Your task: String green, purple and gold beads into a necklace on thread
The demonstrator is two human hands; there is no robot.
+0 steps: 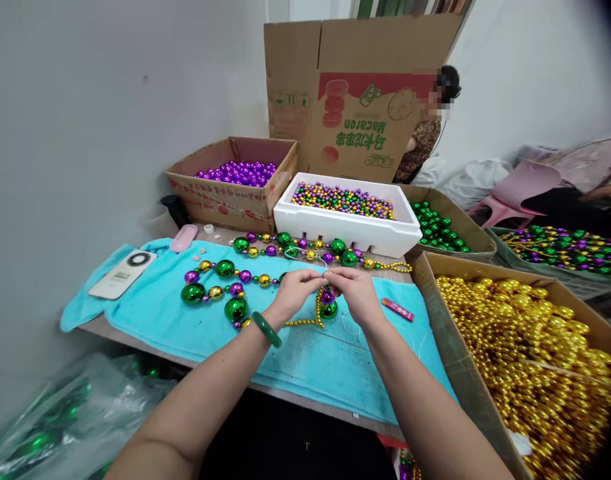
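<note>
My left hand (296,293), with a green bangle on its wrist, pinches a thin white string (326,265) between thumb and fingers. Against its fingertips are those of my right hand (354,288), also closed on the string. Just below hang a purple bead (328,295) and a larger green bead (329,310), partly hidden by my right fingers. A strand of small gold beads (305,323) runs beside them. To the left, a garland of green, gold and purple beads (235,308) lies curved on the turquoise towel (175,333).
Another bead garland (310,255) lies before the white foam box (345,230) of mixed beads. Cartons hold purple beads (240,173), green beads (435,227) and gold bead strands (530,373). A phone (122,275) and a small red packet (399,310) rest on the towel. A person (420,147) is behind.
</note>
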